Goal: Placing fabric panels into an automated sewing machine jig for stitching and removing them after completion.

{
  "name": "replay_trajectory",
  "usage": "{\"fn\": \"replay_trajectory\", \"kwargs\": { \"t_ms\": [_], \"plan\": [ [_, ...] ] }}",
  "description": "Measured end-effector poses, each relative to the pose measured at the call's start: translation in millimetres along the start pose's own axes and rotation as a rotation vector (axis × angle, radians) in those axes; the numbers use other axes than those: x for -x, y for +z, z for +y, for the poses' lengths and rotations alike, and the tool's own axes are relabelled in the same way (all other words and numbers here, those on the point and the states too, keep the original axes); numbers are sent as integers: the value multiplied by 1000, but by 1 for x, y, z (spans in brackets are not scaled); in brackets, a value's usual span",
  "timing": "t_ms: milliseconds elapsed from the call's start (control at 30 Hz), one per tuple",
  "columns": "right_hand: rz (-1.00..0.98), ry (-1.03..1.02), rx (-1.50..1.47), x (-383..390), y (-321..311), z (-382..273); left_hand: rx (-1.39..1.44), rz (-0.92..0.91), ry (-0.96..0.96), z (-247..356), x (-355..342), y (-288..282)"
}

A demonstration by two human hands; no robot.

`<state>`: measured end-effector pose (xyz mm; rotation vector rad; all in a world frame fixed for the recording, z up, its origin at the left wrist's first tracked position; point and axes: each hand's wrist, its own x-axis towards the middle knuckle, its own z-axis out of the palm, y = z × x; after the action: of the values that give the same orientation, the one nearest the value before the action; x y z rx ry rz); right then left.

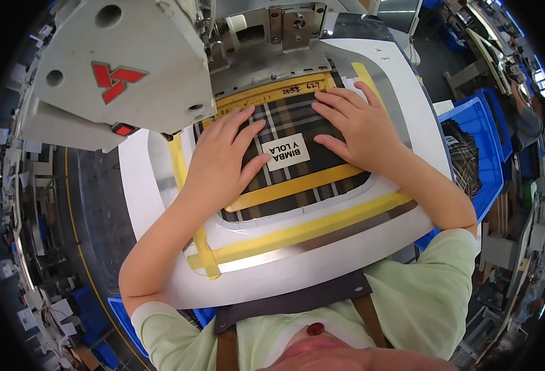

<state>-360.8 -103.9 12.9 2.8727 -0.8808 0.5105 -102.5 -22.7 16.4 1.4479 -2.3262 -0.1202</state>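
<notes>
A plaid fabric panel (303,191) in dark tones with a white label (285,151) lies in a white template (266,278) edged with yellow tape (297,235). My left hand (226,154) rests on the panel's left side, fingers spread, its thumb beside the label. My right hand (356,127) lies on the right side, fingers open near the upper yellow strip (288,91). Both press flat on the work. Just beyond them is the sewing machine (118,62) with its metal plate (254,74); the panel's top edge reaches near that plate.
A blue bin (495,185) at my right holds folded plaid pieces (461,161). Part of another blue bin (127,321) shows at lower left. A floor aisle with a yellow line (73,216) runs left, beside workbenches. A co-worker (526,114) is at a bench at far right.
</notes>
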Motion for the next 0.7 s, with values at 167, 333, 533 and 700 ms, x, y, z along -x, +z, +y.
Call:
{"fn": "replay_trajectory", "kwargs": {
  "t_ms": [167,333,533,700],
  "plan": [
    [-6,20,64,4,-5,-7,-57,-1,-32,6,5,3],
    [39,19,158,0,-5,-9,-93,6,-40,6,7,0],
    [26,33,192,-5,-4,-7,-222,0,-66,10,14,-5],
    [-7,34,152,-2,-3,-10,-215,-1,-96,11,17,-3]
  ]
}}
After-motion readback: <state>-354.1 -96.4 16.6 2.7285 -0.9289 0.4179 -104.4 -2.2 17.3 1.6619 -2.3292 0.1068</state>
